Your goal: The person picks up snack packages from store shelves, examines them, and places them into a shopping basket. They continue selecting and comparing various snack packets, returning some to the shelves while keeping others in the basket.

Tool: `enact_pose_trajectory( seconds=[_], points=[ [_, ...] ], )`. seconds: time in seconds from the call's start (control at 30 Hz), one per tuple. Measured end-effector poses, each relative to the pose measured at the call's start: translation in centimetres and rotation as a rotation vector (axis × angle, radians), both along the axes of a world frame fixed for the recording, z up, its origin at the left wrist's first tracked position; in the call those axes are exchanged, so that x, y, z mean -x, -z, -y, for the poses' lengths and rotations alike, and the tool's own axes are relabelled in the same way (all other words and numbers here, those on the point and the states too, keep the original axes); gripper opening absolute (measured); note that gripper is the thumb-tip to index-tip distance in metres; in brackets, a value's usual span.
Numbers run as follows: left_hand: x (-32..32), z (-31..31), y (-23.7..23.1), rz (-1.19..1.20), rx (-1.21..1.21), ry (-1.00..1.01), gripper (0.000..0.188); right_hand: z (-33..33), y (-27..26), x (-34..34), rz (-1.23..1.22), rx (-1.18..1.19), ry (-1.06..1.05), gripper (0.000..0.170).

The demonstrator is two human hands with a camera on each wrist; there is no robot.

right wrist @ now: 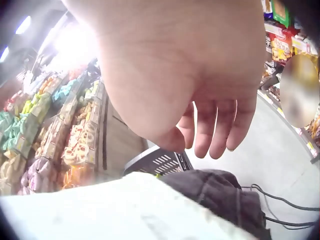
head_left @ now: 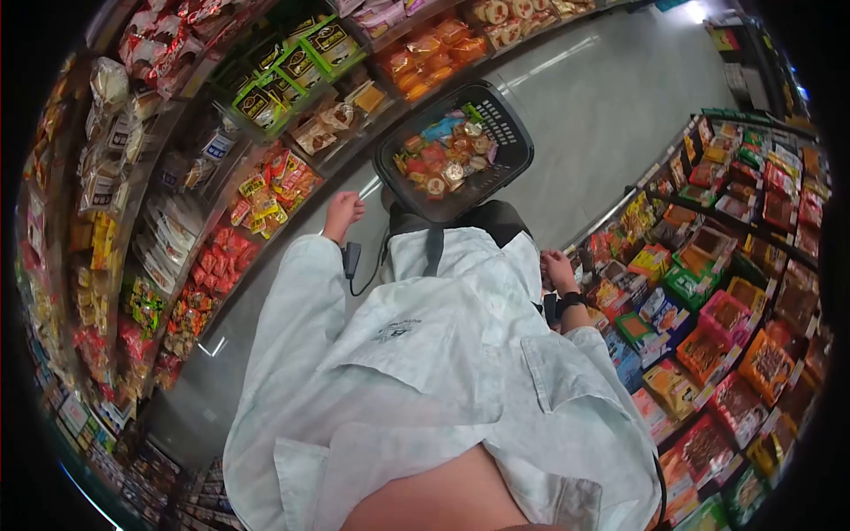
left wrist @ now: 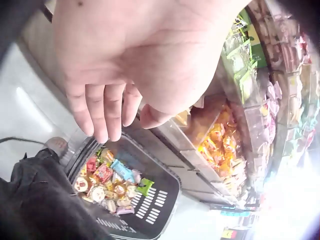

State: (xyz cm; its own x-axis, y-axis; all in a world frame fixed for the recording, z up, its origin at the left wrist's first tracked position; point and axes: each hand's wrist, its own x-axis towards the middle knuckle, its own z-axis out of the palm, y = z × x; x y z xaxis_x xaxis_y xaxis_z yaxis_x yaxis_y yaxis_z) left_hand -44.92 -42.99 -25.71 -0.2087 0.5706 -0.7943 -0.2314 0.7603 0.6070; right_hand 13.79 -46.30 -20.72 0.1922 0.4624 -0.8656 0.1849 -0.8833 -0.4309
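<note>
A dark basket [head_left: 516,177] holding several wrapped snacks [head_left: 445,159] is in front of the person's legs. To its left, the left hand [head_left: 343,215] is held beside the shelf of snack bags, holding nothing. In the left wrist view that hand [left wrist: 132,65] has relaxed, slightly bent fingers, with the basket [left wrist: 172,185] beyond them. The right hand [head_left: 558,270] hangs near the right-hand display, also holding nothing. The right wrist view shows this hand [right wrist: 185,80] with loosely bent fingers and part of the basket [right wrist: 160,161] beyond.
Shelves of packaged snacks [head_left: 266,190] curve along the left. A stepped display of boxed and bagged goods [head_left: 699,354] stands on the right. Grey floor [head_left: 589,124] runs between them. Cables [right wrist: 285,205] hang near the right side of the clothing.
</note>
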Motion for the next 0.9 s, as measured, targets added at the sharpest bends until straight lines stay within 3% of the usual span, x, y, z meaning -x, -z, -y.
enact_pose_trajectory(
  seconds=[0.2,0.27,0.33,0.4,0.47,0.57,0.63,0.77,0.9],
  points=[
    [-0.2,11.6,2.2,-0.053,0.201,-0.378,0.026,-7.9,3.1,-5.1,-0.012,0.182,-0.216,0.018],
    [-3.2,17.0,1.7,-0.073,0.255,-0.658,0.024,-11.6,6.7,-7.9,-0.067,0.171,-0.271,0.018],
    [-7.6,22.2,1.6,-0.053,0.300,-0.878,0.020,-16.9,7.1,-8.7,-0.059,0.144,-0.375,0.020],
    [-13.8,27.6,3.1,0.003,0.287,-0.979,0.022,-21.4,8.3,-9.4,-0.007,0.071,-0.473,0.020],
    [-20.6,36.2,8.5,0.586,-0.031,-1.153,0.020,-26.1,8.7,-9.5,-0.004,0.019,-0.546,0.019],
    [-34.8,34.2,3.1,0.123,0.393,-0.886,0.021,-30.5,9.6,-10.5,-0.076,-0.002,-0.500,0.020],
    [-39.4,34.7,0.7,0.035,0.481,-0.719,0.021,-33.1,7.9,-9.3,-0.064,-0.028,-0.503,0.019],
    [-43.0,35.6,-1.6,-0.059,0.591,-0.511,0.022,-33.9,4.6,-7.2,-0.038,-0.032,-0.593,0.018],
    [-43.5,33.7,-0.2,-0.088,0.557,-0.431,0.023,-31.8,5.2,-7.2,-0.066,0.021,-0.660,0.018]
  ],
)
